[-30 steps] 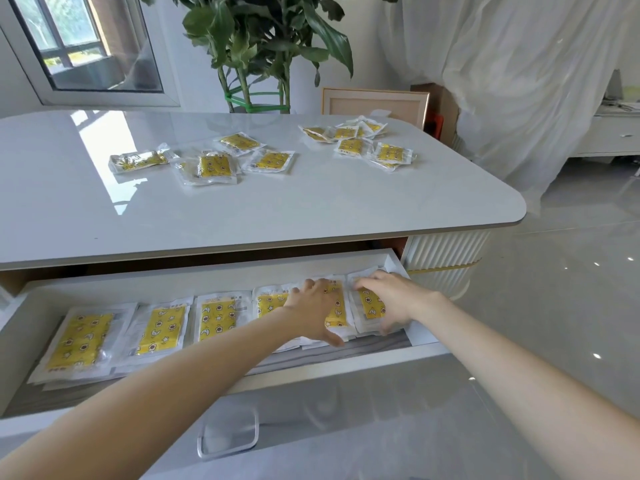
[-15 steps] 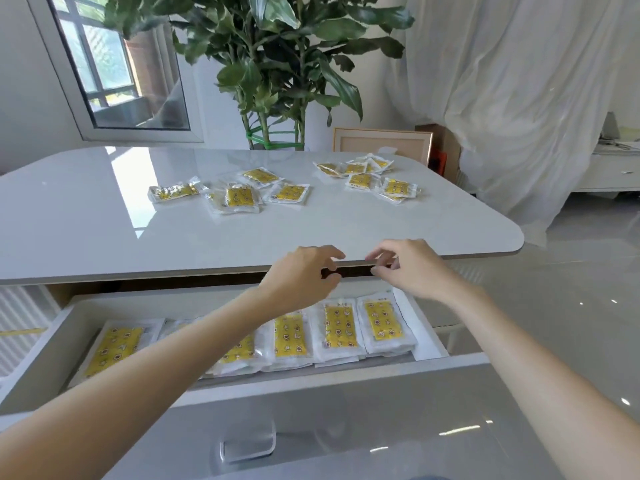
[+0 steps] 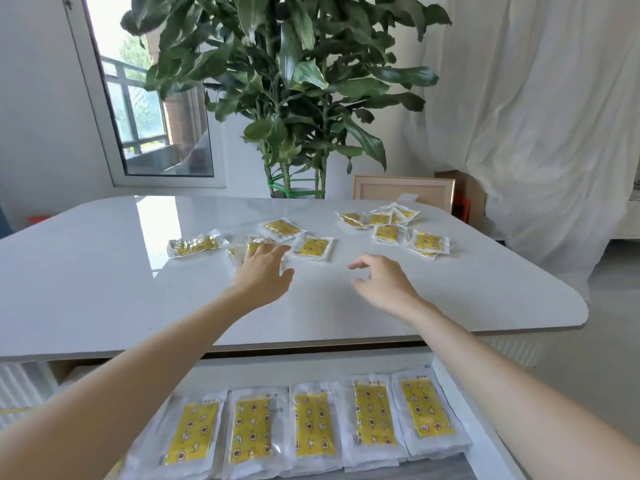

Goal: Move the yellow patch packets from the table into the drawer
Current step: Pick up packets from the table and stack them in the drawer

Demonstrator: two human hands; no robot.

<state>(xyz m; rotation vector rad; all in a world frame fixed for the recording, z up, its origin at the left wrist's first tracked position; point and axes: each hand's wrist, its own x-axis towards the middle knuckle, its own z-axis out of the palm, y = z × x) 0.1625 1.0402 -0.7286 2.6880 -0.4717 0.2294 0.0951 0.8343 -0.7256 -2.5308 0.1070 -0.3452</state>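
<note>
Several yellow patch packets lie on the white table (image 3: pixel 104 289) in two loose groups: a left group (image 3: pixel 313 246) and a right group (image 3: pixel 427 241). My left hand (image 3: pixel 265 271) stretches over the table with its fingers straight, the fingertips over a packet (image 3: pixel 254 245) of the left group. My right hand (image 3: pixel 382 282) hovers over bare table with loosely curled fingers and holds nothing. Below the table edge the open drawer (image 3: pixel 446 368) holds a row of several yellow packets (image 3: pixel 313 424) laid side by side.
A large green potted plant (image 3: pixel 294 98) stands behind the table. A framed board (image 3: pixel 403 192) leans at the back right, a white curtain (image 3: pixel 536 116) hangs on the right, and a window (image 3: pixel 145 116) is at the left.
Both hands rose out of the drawer, where they touched packets, and reached forward over the table. The left hand now reaches the left group of packets. My view tilted upward.
</note>
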